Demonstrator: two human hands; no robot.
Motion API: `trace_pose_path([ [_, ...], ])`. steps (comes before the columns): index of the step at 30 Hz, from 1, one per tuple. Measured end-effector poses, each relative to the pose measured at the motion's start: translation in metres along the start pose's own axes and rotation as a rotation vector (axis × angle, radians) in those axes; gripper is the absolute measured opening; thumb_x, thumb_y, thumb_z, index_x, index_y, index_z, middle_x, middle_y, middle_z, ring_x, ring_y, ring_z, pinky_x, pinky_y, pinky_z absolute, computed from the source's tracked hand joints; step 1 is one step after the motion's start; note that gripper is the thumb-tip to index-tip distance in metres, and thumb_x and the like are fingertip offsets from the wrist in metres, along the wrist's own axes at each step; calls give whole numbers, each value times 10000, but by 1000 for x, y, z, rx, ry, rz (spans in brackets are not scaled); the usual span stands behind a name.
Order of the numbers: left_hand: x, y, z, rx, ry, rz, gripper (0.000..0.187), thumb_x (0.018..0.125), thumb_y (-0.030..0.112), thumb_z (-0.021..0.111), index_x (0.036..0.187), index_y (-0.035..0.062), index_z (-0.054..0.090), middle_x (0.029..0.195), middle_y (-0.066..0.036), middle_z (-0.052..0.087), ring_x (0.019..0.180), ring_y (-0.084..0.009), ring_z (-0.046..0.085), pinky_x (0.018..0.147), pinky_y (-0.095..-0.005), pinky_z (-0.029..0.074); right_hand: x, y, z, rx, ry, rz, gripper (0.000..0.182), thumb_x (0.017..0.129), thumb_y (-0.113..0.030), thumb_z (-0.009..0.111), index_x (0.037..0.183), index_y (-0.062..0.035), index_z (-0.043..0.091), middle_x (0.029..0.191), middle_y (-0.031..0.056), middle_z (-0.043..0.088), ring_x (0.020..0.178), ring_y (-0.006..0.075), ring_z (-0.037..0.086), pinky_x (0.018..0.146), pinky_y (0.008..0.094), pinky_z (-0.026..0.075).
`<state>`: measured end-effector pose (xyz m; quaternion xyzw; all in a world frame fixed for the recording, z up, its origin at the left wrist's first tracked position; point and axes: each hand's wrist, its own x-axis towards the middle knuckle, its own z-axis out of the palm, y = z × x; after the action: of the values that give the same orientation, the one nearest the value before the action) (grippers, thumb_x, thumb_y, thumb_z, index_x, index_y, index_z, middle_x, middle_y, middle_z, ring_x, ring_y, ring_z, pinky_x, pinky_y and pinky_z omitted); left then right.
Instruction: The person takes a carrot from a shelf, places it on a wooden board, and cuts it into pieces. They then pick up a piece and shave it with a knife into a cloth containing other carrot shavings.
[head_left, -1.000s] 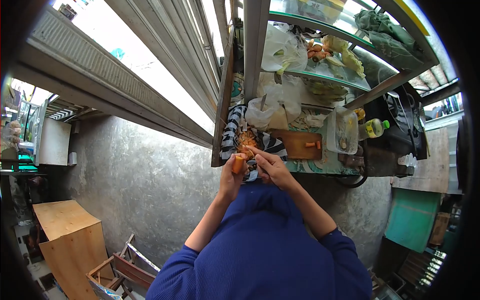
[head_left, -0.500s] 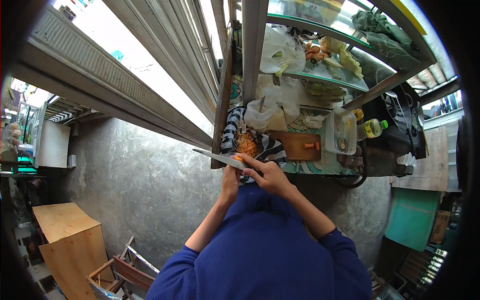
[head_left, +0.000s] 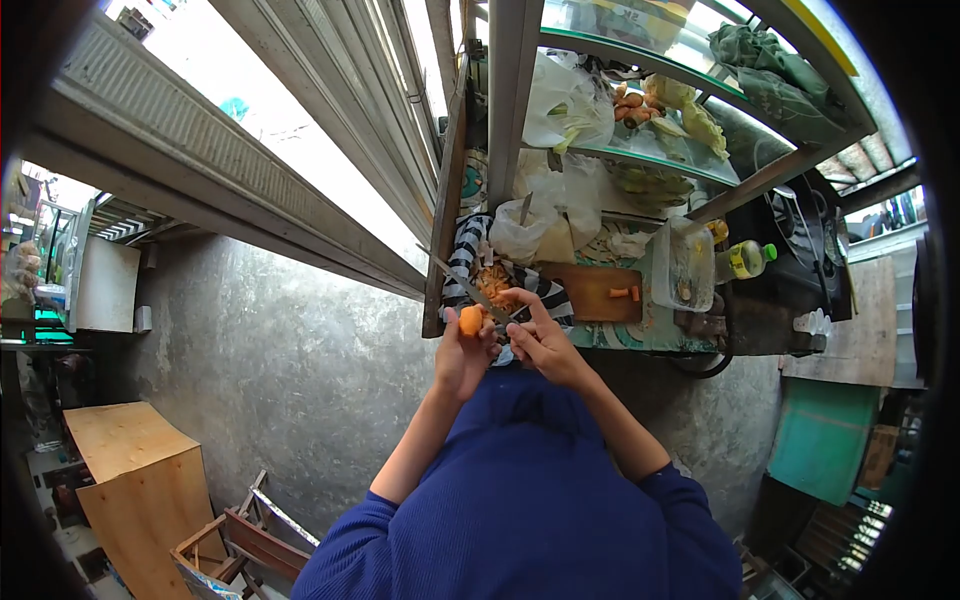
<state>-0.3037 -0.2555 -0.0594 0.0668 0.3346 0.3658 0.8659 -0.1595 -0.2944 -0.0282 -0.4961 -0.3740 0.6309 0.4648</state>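
A short orange carrot piece (head_left: 470, 321) sits between the fingers of my left hand (head_left: 464, 360), its rounded face turned up. My right hand (head_left: 545, 345) grips a knife (head_left: 466, 286) whose long blade points up and to the left, a little apart from the carrot. Beyond both hands, a black-and-white striped plastic bag (head_left: 466, 240) lies spread on the table with a heap of orange shavings (head_left: 494, 282) on it. To the right, a wooden cutting board (head_left: 590, 291) carries small carrot pieces (head_left: 624, 294).
A clear plastic container (head_left: 684, 265) and a bottle with a green cap (head_left: 746, 260) stand right of the board. Above the table, a glass shelf (head_left: 650, 160) holds carrots (head_left: 634, 106) and leafy vegetables. Metal shutters (head_left: 300, 120) rise at the left.
The knife has come away from the carrot and swung to point more upward. My left hand has turned and moved slightly left, showing the carrot piece; my hands are farther apart.
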Motion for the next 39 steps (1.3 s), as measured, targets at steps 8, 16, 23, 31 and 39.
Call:
trace_pose_path([
  [8,-1,3,2,59,-88,-25,395,904,483,342,972,119,481,650,27,375,600,-87,360,596,-238,314,3,5,-7,-424,-25,-60,465,881,-226,482,1317,-136,346,539,64,495,507,109,486,541,249,398],
  [16,0,-1,2,164,-64,52,350,907,445,372,899,116,492,700,18,457,632,-73,422,599,-232,358,2,-2,1,-783,-125,-118,600,863,-403,458,1363,-151,241,544,181,527,534,350,549,553,391,423],
  [23,-4,-5,19,107,136,99,310,900,417,419,884,115,488,742,33,469,700,-66,462,650,-222,378,0,-7,1,-928,-153,-138,643,858,-458,434,1373,-151,203,521,210,502,519,381,532,537,432,412],
  [31,2,-10,-7,118,-18,30,387,902,439,369,1007,93,508,919,-24,542,880,-128,518,791,-284,407,0,-1,-1,-959,-138,-171,664,846,-475,448,1374,-154,204,520,201,491,504,367,521,528,424,403],
  [39,-5,-13,5,124,16,89,374,906,430,370,1007,92,494,932,-20,515,881,-116,494,780,-264,399,-3,2,0,-953,-137,-164,677,842,-469,465,1373,-141,203,514,198,477,492,356,513,509,409,391],
])
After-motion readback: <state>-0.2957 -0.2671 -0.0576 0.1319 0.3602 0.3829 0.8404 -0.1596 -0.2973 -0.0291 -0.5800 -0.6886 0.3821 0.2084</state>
